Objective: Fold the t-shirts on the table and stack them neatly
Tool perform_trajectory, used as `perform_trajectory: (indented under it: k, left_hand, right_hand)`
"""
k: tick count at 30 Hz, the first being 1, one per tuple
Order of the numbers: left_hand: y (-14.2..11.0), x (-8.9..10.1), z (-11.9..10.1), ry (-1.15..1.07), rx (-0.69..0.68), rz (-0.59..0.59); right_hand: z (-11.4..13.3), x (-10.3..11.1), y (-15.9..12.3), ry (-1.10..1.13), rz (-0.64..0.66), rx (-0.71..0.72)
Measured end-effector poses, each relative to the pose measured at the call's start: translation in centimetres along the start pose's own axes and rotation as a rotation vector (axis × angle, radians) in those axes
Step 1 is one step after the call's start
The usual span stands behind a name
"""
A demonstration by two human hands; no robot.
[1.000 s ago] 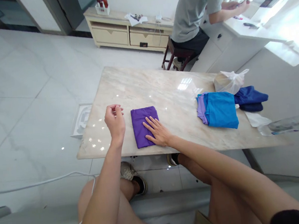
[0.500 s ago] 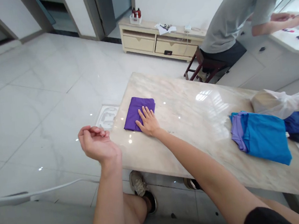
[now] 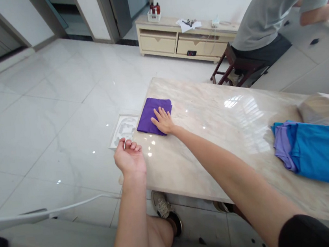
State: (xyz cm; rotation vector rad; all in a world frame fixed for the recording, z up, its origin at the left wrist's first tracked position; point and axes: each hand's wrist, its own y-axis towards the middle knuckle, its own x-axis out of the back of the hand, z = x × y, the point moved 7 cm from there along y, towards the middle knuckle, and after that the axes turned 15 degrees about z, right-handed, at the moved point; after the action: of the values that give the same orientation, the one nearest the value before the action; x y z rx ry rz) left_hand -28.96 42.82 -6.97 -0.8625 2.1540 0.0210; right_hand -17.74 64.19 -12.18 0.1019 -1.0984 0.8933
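A folded purple cloth (image 3: pixel 148 115) lies flat near the left end of the marble-topped table (image 3: pixel 198 155). My right hand (image 3: pixel 163 121) rests palm down on its right part, fingers spread, gripping nothing. Just past the table's left edge, my left hand (image 3: pixel 129 157) is raised with the palm turned up. Its fingers are loosely curled, and nothing shows in them. Toward the right of the table sits a folded blue cloth (image 3: pixel 322 153), with a lilac cloth (image 3: pixel 284 147) partly under its left side.
A plastic bag (image 3: pixel 328 110) stands behind the blue cloth, with a dark blue fabric at the frame's edge. Across the table, a person in a grey shirt (image 3: pixel 273 12) sits on a wooden stool (image 3: pixel 247 64). A white moulded tray (image 3: pixel 125 128) is beyond the table's left edge.
My left hand has moved right and come closer to the purple cloth. My right hand stays spread on the cloth. The view has shifted slightly.
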Motion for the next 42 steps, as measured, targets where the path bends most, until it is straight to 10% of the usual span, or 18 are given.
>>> perform_trajectory:
  k: [5, 9, 16, 22, 28, 42]
  left_hand:
    - [0.1, -2.6, 1.1, 0.077, -0.039, 0.041]
    - [-0.7, -6.7, 3.9, 0.105, 0.009, 0.094]
    - [-6.8, -15.5, 11.9, 0.215, 0.357, 0.399]
    - [-12.2, -18.1, 15.6, 0.490, 0.472, 0.616]
    - [-15.1, -17.6, 16.3, 0.656, 0.458, 0.646]
    - [-13.8, -17.1, 19.1, 0.740, 0.492, 0.615]
  right_hand:
    - [-0.2, 3.4, -9.8, -0.229, -0.041, 0.426]
    - [-5.9, 5.5, -20.3, -0.447, 0.055, 0.441]
    - [-18.5, 11.1, -38.9, -0.459, -0.104, -0.027]
    - [-28.1, 11.5, -51.0, -0.316, -0.278, -0.688]
    - [-33.3, 10.6, -52.7, -0.017, -0.407, -0.913]
    - [-37.2, 9.7, -48.7, -0.237, -0.346, -0.996]
